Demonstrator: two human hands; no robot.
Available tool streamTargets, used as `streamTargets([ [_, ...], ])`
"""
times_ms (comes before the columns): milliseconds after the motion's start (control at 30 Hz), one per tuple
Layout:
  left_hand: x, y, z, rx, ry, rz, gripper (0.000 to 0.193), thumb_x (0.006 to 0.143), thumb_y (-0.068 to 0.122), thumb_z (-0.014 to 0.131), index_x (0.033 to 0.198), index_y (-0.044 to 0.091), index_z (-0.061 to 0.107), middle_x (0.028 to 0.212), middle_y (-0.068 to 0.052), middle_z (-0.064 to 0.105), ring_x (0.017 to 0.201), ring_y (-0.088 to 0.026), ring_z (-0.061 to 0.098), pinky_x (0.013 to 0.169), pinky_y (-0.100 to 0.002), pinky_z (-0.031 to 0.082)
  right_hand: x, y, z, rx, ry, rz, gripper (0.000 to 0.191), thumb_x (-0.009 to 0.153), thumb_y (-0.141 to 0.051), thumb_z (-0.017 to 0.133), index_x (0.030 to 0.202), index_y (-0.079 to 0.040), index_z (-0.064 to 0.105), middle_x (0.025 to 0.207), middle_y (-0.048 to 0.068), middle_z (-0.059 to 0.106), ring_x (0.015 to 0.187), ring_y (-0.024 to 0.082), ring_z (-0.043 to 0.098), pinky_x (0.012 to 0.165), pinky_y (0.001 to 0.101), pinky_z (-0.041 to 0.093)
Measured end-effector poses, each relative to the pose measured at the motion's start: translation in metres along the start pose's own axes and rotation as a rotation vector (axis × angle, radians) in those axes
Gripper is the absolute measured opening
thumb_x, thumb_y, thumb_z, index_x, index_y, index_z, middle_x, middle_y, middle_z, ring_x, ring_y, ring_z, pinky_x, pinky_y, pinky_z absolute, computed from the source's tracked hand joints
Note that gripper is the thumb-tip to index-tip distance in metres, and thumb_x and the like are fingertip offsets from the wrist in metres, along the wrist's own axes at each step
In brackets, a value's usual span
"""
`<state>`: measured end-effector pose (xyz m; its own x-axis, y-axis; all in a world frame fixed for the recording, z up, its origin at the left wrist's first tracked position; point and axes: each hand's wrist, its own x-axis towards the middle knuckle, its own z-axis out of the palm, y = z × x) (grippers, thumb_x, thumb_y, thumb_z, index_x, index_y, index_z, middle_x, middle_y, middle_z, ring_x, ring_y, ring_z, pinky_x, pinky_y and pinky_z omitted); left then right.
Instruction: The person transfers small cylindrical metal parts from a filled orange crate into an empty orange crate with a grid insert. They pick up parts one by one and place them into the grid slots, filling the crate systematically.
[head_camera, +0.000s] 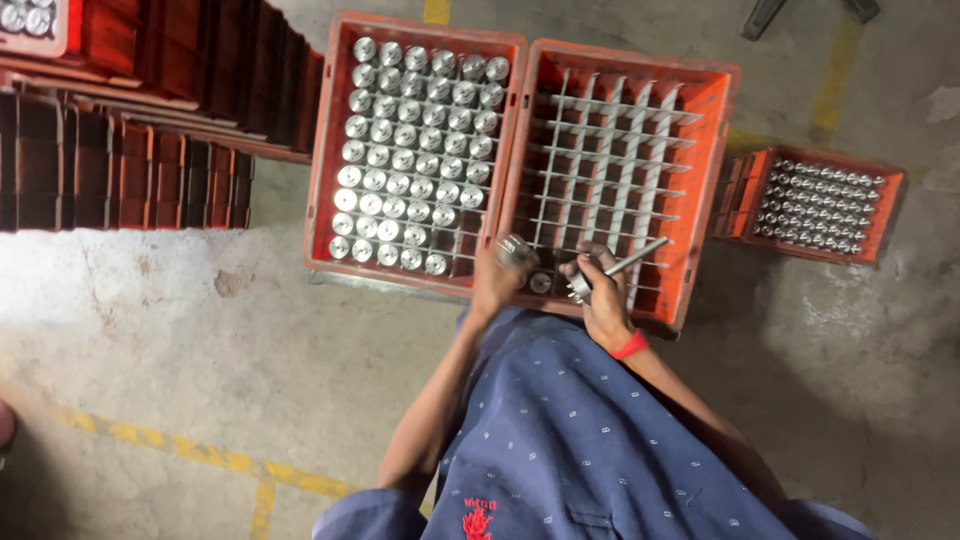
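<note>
Nearest the body, the right hand (603, 290) is closed around a shafted metal part (618, 268) over the near edge of the nearly empty red crate (700, 190), while the left hand (497, 278) grips a round metal cylinder (516, 249) at the seam between the crates. A clean placement would likely need each piece held upright over one open cell of the white divider grid (610, 160). Beyond the left hand, the full crate (325, 170) holds tight rows of cylinders.
</note>
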<state>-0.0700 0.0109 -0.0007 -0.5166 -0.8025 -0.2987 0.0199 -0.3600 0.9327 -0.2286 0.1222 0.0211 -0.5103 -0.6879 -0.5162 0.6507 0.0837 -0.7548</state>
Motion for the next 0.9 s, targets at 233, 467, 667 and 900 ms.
streamTargets([
  [233,-0.042,0.003,0.073,0.737,-0.170,-0.025,0.041,0.075,0.025,0.080,0.111,0.009,0.067,0.091,-0.022,0.073,0.091,-0.042,0.070,0.078,-0.051,0.053,-0.001,-0.031,0.002,-0.038,0.036,-0.038,0.012,0.100,-0.006,0.062,0.112,-0.004,0.063,0.086,0.004,0.065,0.082,0.015,0.067,0.077,0.0302,0.055],
  [467,-0.029,0.008,0.092,0.732,-0.294,-0.100,0.058,0.071,0.032,0.084,0.118,0.002,0.069,0.099,-0.024,0.075,0.095,-0.039,0.073,0.082,-0.048,0.056,0.000,-0.038,-0.018,-0.222,-0.215,-0.154,0.010,0.105,-0.009,0.059,0.114,-0.004,0.063,0.083,0.005,0.064,0.087,0.015,0.066,0.081,0.0292,0.056],
  [667,-0.025,0.007,0.077,0.679,-0.412,-0.205,0.069,0.080,0.046,0.082,0.129,0.002,0.062,0.103,-0.023,0.075,0.096,-0.037,0.076,0.088,-0.045,0.058,0.030,-0.046,-0.036,0.044,0.035,0.174,0.016,0.099,-0.005,0.057,0.114,-0.003,0.064,0.084,0.007,0.067,0.082,0.019,0.068,0.076,0.0323,0.057],
  [900,-0.017,-0.001,0.024,1.118,-0.223,0.405,0.063,0.081,0.000,0.059,0.143,0.005,0.054,0.132,-0.029,0.057,0.101,-0.047,0.066,0.085,-0.050,0.056,0.038,-0.052,-0.049,0.092,0.160,0.047,0.014,0.101,-0.005,0.057,0.114,-0.006,0.063,0.086,0.007,0.068,0.085,0.019,0.070,0.077,0.0330,0.057],
])
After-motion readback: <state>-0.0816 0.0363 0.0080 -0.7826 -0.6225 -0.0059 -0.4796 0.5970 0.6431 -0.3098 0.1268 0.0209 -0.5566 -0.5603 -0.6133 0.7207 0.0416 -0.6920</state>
